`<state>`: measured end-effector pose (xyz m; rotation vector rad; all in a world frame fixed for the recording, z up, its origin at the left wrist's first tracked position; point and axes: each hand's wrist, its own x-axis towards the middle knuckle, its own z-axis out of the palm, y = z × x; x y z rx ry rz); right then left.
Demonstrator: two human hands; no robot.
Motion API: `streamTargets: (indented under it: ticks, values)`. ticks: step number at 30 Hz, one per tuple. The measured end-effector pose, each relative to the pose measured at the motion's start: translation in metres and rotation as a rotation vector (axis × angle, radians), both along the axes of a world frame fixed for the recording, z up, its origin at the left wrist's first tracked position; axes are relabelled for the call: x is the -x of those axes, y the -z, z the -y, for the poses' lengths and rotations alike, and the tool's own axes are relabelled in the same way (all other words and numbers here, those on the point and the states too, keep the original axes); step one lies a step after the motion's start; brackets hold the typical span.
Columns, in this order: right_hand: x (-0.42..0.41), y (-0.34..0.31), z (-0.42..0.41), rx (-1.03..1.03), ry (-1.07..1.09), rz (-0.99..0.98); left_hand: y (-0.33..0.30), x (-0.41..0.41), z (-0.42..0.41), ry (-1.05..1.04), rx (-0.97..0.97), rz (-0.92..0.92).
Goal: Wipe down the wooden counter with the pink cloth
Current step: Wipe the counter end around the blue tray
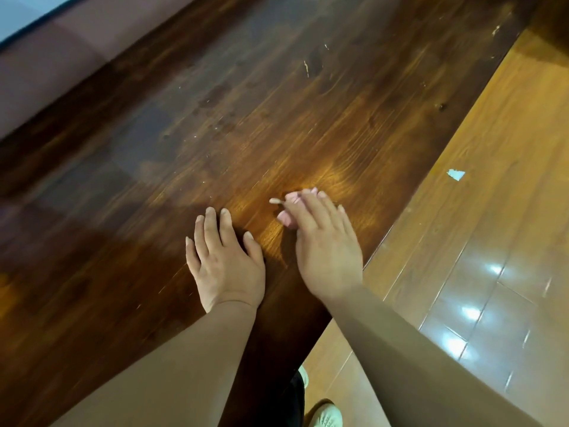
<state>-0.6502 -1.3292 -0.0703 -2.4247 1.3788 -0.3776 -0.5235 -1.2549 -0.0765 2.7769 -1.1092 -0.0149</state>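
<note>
Wooden counter [215, 124]; pink cloth [289, 211] bunched under right hand [326, 251] fingers.

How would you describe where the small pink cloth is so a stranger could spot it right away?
Start at the dark brown wooden counter that runs across the picture. Near its right edge, the right hand presses flat, and the small pink cloth peeks out under its fingers. It is the only pink, soft thing there; the left hand lies bare on wood.
</note>
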Motion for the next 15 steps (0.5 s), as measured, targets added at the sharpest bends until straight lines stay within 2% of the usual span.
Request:
streamTargets:
  ticks: [3,5,9,11,15]
  values:
    - [-0.008,-0.005,0.025,-0.044,0.098,-0.027,0.001,0.000,-0.001,0.007,0.007,0.008]
    - [-0.007,-0.006,0.012,-0.057,0.139,-0.013,0.001,0.000,-0.001,0.008,0.002,0.007]
    - [0.017,-0.003,-0.033,-0.032,0.046,-0.040,-0.002,0.001,0.000,0.010,0.008,0.002]
    - [0.027,-0.002,-0.020,-0.010,0.022,-0.068,-0.002,0.001,-0.001,0.004,0.011,-0.007]
    - [0.024,-0.007,0.025,-0.048,0.167,-0.023,-0.003,0.000,-0.001,0.019,-0.005,-0.006]
